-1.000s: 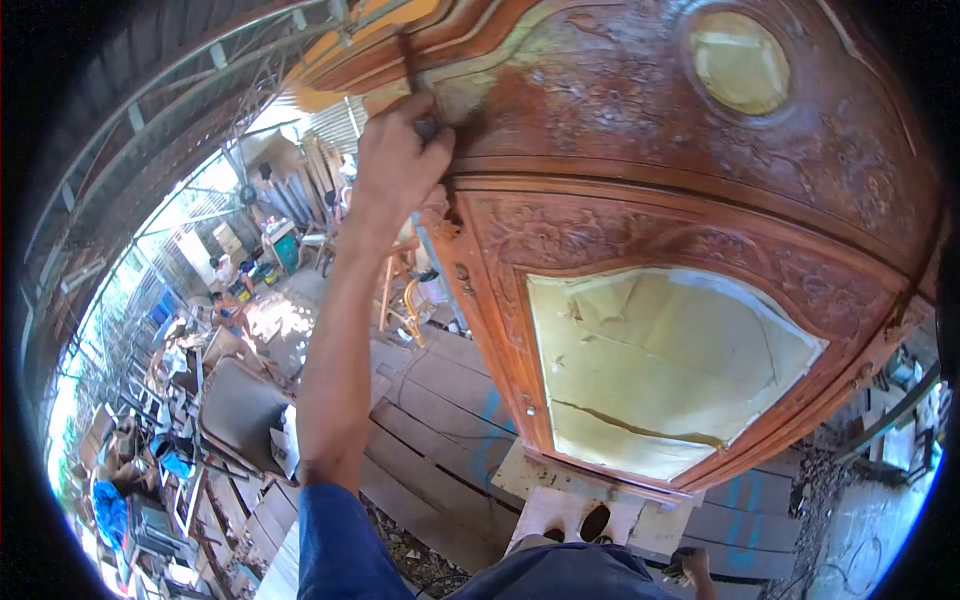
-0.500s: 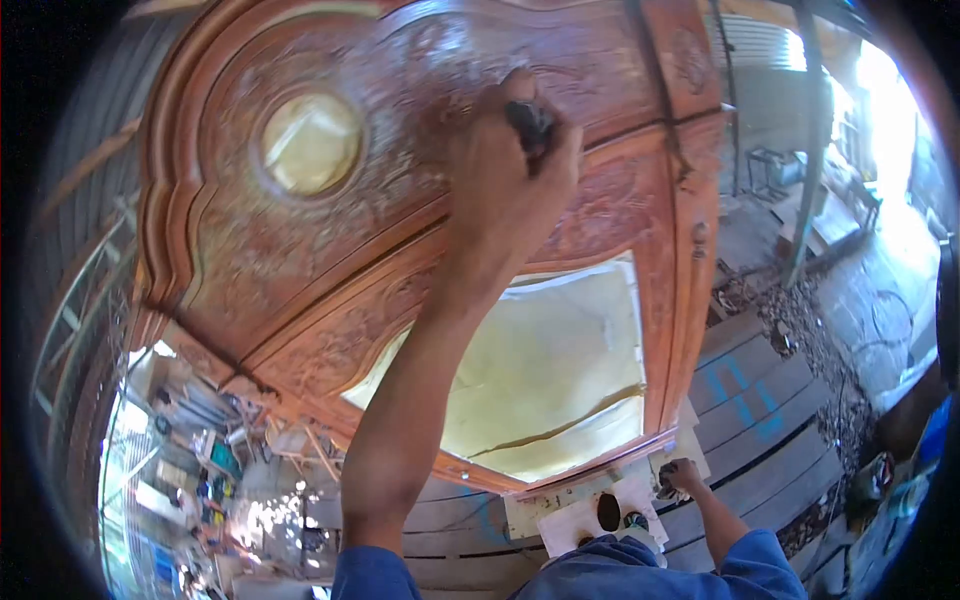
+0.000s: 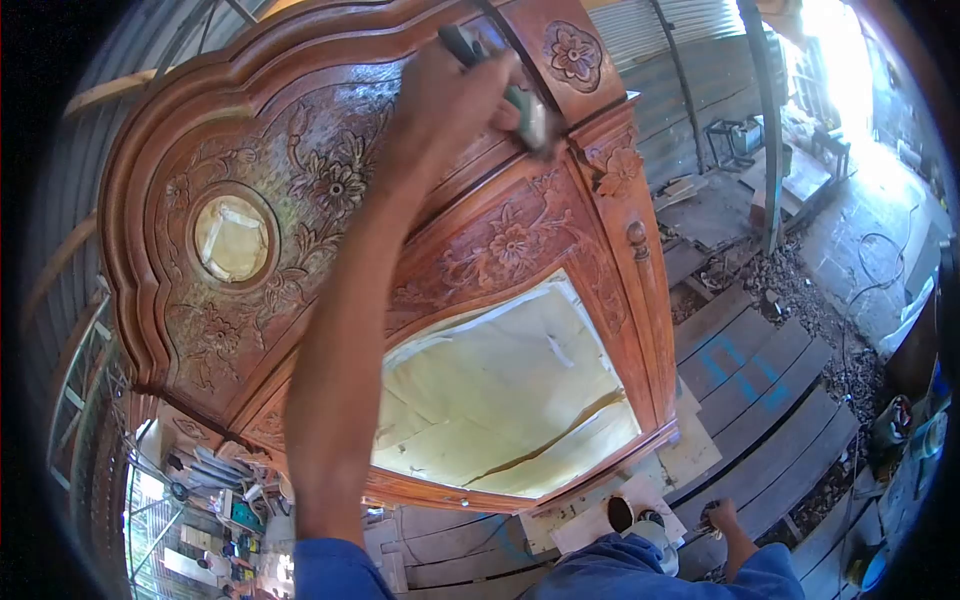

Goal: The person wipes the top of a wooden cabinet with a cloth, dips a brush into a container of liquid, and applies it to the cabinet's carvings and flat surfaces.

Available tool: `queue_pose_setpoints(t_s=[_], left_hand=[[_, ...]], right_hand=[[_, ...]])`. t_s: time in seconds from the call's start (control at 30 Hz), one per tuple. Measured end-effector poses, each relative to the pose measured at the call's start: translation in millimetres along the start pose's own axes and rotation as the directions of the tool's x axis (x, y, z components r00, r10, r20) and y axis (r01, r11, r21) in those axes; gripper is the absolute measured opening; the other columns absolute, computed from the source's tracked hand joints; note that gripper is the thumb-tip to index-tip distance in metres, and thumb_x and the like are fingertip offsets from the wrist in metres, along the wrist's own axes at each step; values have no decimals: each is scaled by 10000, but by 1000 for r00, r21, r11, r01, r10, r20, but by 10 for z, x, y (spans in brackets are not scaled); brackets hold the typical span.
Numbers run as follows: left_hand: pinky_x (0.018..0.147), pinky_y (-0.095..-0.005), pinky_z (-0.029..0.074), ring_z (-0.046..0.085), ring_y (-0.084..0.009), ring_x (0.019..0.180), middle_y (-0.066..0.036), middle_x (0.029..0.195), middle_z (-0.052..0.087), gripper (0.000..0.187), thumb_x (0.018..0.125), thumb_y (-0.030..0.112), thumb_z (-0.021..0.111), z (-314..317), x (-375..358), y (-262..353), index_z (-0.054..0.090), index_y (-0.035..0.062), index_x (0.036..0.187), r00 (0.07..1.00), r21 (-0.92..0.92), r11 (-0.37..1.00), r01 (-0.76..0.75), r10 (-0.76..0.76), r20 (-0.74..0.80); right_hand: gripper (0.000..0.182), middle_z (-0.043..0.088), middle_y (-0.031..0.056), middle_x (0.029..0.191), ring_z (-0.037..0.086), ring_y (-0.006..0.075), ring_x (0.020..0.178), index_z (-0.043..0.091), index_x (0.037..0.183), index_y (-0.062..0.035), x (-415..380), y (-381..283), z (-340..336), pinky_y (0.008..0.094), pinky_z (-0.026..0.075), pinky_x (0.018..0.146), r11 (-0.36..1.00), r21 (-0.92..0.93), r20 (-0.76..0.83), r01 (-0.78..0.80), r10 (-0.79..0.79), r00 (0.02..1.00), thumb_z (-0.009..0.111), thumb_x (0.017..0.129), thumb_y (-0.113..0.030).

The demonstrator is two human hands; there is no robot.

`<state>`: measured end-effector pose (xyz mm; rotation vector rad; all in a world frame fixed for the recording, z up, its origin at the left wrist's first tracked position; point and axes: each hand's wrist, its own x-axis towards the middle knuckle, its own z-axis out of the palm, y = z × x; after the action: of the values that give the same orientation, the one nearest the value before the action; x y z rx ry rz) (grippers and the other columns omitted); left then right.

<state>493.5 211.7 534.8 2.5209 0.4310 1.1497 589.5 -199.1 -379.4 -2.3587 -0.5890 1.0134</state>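
Observation:
My left hand (image 3: 455, 105) is raised, closed around a paintbrush (image 3: 525, 112) with a dark handle. The brush is blurred, its bristle end at the upper right part of a carved wooden furniture piece (image 3: 510, 240). This reddish-brown piece has carved flowers, a round panel (image 3: 232, 240) and a large panel (image 3: 490, 390), both covered in pale yellowish sheet. Parts of the carving near my left forearm look wet and shiny. Down at my right side, my right hand (image 3: 722, 517) is closed; what it holds is too small to make out.
A round container (image 3: 620, 514) with a dark brown inside stands on a pale sheet by my feet. Grey floor planks (image 3: 740, 420) lie to the right, with rubble (image 3: 770, 285) beyond. A post (image 3: 770, 130) stands at the right. Cluttered items (image 3: 225, 490) show at lower left.
My left hand has moved up and left in view, and the brush now shows more fully. My view has shifted, so the furniture sits further left. The right hand stays low.

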Motion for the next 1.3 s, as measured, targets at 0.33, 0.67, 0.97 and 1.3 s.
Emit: queue_pose_setpoints(t_s=[0.33,0.67,0.97,1.3], left_hand=[[705,-280,646,723,-217,832,-148,988,668,164,939,100,634,160,-243,-106,623,-53,999,937,-503,861,77,-236,-259],[657,-265,585,729,-148,722,-126,827,734,79,946,44,662,155,38,193,665,-24,987,960,150,969,-196,159,230],[705,-325,604,725,-193,813,-141,963,711,168,934,56,681,622,616,206,634,-13,1080,829,135,845,-518,457,324],[789,-361,556,696,-268,882,-185,945,708,127,893,29,666,747,688,913,630,-35,996,902,579,692,-430,310,299]], right_hand=[[112,750,141,753,761,251,679,741,881,59,197,-348,95,380,608,624,974,225,-18,37,-34,999,695,855,-39],[211,774,161,907,760,282,837,778,944,-20,-72,-949,-235,401,596,789,997,71,-35,-43,46,998,783,781,-154],[329,745,247,940,733,391,902,768,971,11,-167,-780,-98,444,582,819,996,88,-47,-28,32,998,805,719,-197],[261,756,203,866,753,333,823,757,927,28,-171,-321,49,437,592,734,977,149,-60,-154,165,984,806,736,-143]])
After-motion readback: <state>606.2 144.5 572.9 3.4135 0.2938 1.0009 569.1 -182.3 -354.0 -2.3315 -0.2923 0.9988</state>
